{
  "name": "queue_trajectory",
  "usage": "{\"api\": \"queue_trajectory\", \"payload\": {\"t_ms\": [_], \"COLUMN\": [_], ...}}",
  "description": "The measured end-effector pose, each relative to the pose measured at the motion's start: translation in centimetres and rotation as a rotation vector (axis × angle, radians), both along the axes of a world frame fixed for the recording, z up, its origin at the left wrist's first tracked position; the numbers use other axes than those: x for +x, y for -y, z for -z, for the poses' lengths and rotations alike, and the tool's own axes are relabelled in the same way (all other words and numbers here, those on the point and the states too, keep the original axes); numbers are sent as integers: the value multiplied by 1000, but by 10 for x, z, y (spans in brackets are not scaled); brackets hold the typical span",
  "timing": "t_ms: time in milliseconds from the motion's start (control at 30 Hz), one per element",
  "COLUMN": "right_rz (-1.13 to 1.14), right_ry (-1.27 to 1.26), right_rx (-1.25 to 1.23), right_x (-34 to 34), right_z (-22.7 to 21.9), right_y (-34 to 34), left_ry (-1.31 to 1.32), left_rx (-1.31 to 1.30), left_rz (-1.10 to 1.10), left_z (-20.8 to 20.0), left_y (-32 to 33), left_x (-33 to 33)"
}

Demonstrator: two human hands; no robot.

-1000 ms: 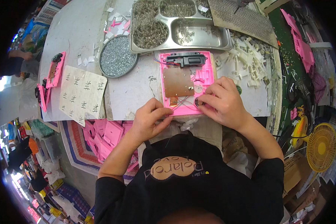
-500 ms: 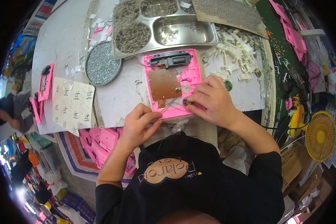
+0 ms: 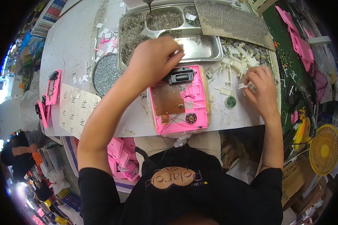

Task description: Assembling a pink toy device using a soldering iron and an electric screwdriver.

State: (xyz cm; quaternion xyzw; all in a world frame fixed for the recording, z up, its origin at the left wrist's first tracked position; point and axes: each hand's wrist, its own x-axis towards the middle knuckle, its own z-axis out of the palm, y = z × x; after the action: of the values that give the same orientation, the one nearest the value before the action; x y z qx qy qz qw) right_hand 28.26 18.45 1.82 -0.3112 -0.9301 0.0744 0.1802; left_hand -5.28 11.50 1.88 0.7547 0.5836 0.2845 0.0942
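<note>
On the table in front of me lies a pink plastic casing. Inside it are a brown circuit board, a black module at the far end and a round black speaker at the near right, with thin wires between. My left hand reaches past the casing over the steel compartment tray, fingertips pinched together; what they hold, if anything, is too small to name. My right hand, by the heap of white plastic parts, pinches a small white plastic part.
Small metal pieces fill several tray compartments. A round dish of small metal bits and a marked card lie left, beside pink assemblies. A textured board overlaps the tray. A driver tip hangs above. Right stands a yellow fan.
Both hands have left the casing. My left hand has gone forward to the tray, my right hand rightward to the white parts. The speaker, earlier under my right fingers, now shows in the casing.
</note>
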Motion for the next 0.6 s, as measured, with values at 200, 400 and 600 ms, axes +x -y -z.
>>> {"api": "queue_trajectory", "payload": {"t_ms": [200,400,600], "right_rz": [240,289,122], "right_ry": [-281,-393,-355], "right_rx": [-334,-387,-390], "right_x": [20,37,-2], "right_z": [-7,-4,-13], "right_y": [25,36,35], "left_ry": [-586,-301,-425], "left_rx": [-228,-263,-298], "left_rz": [-32,-53,19], "left_z": [42,17,27], "left_y": [-87,-64,-79], "left_x": [20,19,30]}}
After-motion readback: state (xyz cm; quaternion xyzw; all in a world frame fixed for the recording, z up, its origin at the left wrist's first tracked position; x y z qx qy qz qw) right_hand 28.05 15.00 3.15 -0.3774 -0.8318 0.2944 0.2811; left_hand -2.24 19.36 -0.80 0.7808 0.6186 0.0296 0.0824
